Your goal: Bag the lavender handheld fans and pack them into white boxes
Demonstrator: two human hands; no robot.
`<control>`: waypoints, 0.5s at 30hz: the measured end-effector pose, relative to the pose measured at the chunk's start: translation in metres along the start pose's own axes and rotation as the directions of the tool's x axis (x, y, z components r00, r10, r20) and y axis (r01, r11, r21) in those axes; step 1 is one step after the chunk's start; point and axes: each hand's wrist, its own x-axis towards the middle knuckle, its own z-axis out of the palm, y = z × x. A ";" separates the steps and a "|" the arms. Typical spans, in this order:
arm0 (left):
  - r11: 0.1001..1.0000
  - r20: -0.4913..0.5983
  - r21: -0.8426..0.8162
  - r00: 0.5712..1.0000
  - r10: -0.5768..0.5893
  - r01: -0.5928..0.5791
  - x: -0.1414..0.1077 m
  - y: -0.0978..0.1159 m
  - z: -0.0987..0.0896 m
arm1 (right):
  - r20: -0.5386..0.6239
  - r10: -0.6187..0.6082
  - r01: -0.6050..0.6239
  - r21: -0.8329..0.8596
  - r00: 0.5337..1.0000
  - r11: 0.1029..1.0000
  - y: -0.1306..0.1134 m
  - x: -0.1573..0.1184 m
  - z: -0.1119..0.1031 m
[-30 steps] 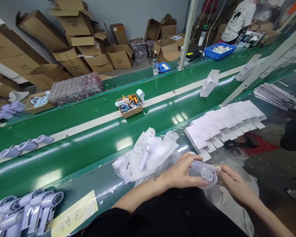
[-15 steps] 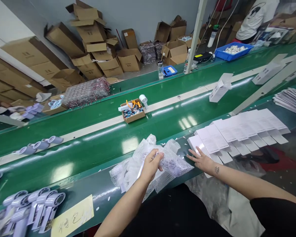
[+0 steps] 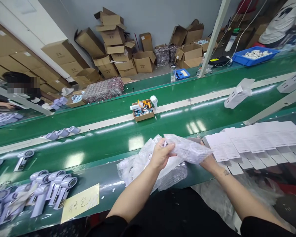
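Okay, left hand (image 3: 162,154) is closed on the left end of a bubble-wrap bag (image 3: 188,149), thumb on top. Bag has a lilac tint; contents too blurred to call. It sits over the right part of the bubble-wrap pile (image 3: 174,174), its right end reaching toward the white boxes (image 3: 259,141). Right hand (image 3: 208,162) is partly behind that end, fingertips near the side of the leftmost box. Can't tell if it's gripping or only touching.

Right side is tight: hand, bag and box row nearly meet, box flaps point toward the near edge of the bench (image 3: 108,191). Left side is roomier: wide gap from bubble-wrap pile to yellow note (image 3: 81,202), a few white scraps in it. Note lies at the near edge, just beside the bunched lilac handheld fans (image 3: 41,199). Pile's far side comes up to the belt edge.

Beyond that, green conveyor belt (image 3: 108,131) gives a broad strip up to the pale divider rail (image 3: 177,106). On the rail: a small carton (image 3: 145,117) of parts, white handheld fan (image 3: 154,101) upright just beside it. Slanted post (image 3: 268,110) comes down behind the box row, limiting reach on that side. Opened white box (image 3: 238,95) stands farther back, well apart from both hands.
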 end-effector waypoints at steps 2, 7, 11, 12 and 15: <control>0.989 -0.065 0.136 0.996 0.068 -0.059 0.001 -0.009 0.012 | 0.038 0.002 -0.003 0.020 0.999 1.000 0.002 -0.006 0.005; 0.404 0.169 0.858 0.917 0.362 -0.317 -0.016 -0.008 0.029 | 0.057 0.057 -0.067 0.190 0.997 0.979 0.000 -0.013 0.001; -0.246 0.448 0.881 0.879 0.161 -0.404 -0.036 0.007 0.057 | 0.042 0.070 -0.078 0.243 0.997 0.967 0.006 -0.017 -0.003; -0.310 0.469 0.855 0.875 0.119 -0.416 -0.039 0.009 0.065 | 0.061 0.041 -0.054 0.231 0.997 0.971 0.008 -0.019 -0.002; -0.384 0.465 0.824 0.884 0.041 -0.416 -0.040 0.010 0.085 | 0.080 0.003 -0.020 0.208 0.997 0.978 0.008 -0.024 0.005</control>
